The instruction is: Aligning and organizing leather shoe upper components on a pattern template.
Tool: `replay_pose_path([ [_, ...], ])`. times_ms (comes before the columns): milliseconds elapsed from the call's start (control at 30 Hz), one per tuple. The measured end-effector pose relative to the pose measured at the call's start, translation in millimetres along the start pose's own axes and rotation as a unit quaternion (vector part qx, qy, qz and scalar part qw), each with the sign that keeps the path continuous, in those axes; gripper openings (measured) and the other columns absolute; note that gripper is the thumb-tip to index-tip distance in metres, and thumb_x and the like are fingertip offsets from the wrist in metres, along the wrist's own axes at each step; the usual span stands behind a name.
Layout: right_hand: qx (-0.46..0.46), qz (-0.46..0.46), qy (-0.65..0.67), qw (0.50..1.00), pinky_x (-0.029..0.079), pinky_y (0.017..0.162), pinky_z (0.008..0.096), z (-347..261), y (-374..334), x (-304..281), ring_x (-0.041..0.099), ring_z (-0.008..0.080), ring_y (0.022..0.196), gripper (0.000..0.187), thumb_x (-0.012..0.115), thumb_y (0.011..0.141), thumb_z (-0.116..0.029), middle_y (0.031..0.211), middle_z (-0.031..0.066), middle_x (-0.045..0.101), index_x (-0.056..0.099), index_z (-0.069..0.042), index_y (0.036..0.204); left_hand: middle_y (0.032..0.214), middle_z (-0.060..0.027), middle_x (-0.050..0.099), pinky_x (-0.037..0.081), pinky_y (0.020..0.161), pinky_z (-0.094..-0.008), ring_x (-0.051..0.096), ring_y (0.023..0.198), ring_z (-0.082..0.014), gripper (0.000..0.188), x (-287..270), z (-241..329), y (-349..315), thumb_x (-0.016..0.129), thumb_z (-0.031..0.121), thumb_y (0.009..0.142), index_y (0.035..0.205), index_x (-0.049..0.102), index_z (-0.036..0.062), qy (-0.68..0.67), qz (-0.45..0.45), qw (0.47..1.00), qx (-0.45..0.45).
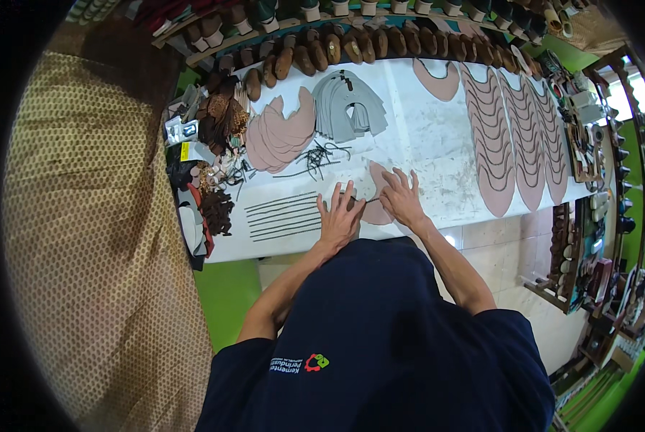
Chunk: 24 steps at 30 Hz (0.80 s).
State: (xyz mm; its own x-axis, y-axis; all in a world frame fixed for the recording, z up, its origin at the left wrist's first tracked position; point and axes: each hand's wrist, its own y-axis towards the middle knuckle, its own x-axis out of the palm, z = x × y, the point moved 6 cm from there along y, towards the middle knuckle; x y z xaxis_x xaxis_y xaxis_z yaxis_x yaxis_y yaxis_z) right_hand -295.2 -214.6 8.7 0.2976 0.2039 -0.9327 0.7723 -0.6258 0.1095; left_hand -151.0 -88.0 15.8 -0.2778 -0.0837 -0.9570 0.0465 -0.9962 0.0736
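Observation:
In front of me a curved pink shoe-upper piece (pixel 377 214) lies near the table's front edge, partly under my fingers. A short dark braided cord (pixel 369 200) runs across it between both hands. My left hand (pixel 339 214) has its thumb and a finger on the cord's left part, the other fingers spread over the table. From the right, my right hand (pixel 403 199) bends over the piece, its thumb and index finger at the cord's other part. Several straight dark cords (pixel 285 217) lie in parallel rows left of my left hand. My fingers hide the cord's ends.
Pink pieces with dark curved trim (pixel 498 165) lie in columns at right. Stacked plain pink pieces (pixel 275 140), grey pieces (pixel 340 108) and tangled cords (pixel 322 157) lie beyond my hands. Brown shoe lasts (pixel 333 49) line the far edge; dark scraps (pixel 218 212) lie at left.

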Motion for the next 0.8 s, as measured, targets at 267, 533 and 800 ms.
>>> replay_pose_path([
  [267, -0.024, 0.0, -0.003, 1.0, 0.017, 0.125, 0.066, -0.9, 5.0, -2.2, 0.039, 0.0315, 0.15, 0.017, 0.07, 0.095, -0.028, 0.15, 0.0054, 0.056, 0.075, -0.011, 0.094, 0.173, -0.0092, 0.031, 0.02, 0.114, -0.0781, 0.027, 0.158, -0.0357, 0.04, 3.8, 2.0, -0.7, 0.065, 0.028, 0.099, 0.138, 0.067, 0.0229, 0.019, -0.017, 1.0, 0.018],
  [533, -0.042, -0.01, -0.002, 0.999, 0.018, 0.125, 0.066, -0.3, 10.6, -3.8, 0.04, 0.0317, 0.149, 0.016, 0.069, 0.096, -0.027, 0.149, 0.0054, 0.056, 0.075, -0.012, 0.095, 0.174, -0.0079, 0.029, 0.02, 0.114, -0.0787, 0.026, 0.158, -0.0356, 0.042, 3.8, 9.1, -0.5, 0.064, 0.027, 0.099, 0.141, 0.065, 0.0206, 0.024, -0.025, 0.999, -0.003],
  [800, -0.066, -0.024, -0.002, 0.998, 0.018, 0.125, 0.0664, 1.3, 14.3, -1.8, 0.039, 0.0303, 0.15, 0.017, 0.068, 0.096, -0.027, 0.149, 0.0051, 0.056, 0.075, -0.011, 0.097, 0.173, -0.0074, 0.029, 0.017, 0.115, -0.0781, 0.024, 0.159, -0.0345, 0.041, 9.5, 11.2, -4.6, 0.062, 0.025, 0.1, 0.141, 0.065, 0.0257, 0.009, -0.027, 0.999, -0.033],
])
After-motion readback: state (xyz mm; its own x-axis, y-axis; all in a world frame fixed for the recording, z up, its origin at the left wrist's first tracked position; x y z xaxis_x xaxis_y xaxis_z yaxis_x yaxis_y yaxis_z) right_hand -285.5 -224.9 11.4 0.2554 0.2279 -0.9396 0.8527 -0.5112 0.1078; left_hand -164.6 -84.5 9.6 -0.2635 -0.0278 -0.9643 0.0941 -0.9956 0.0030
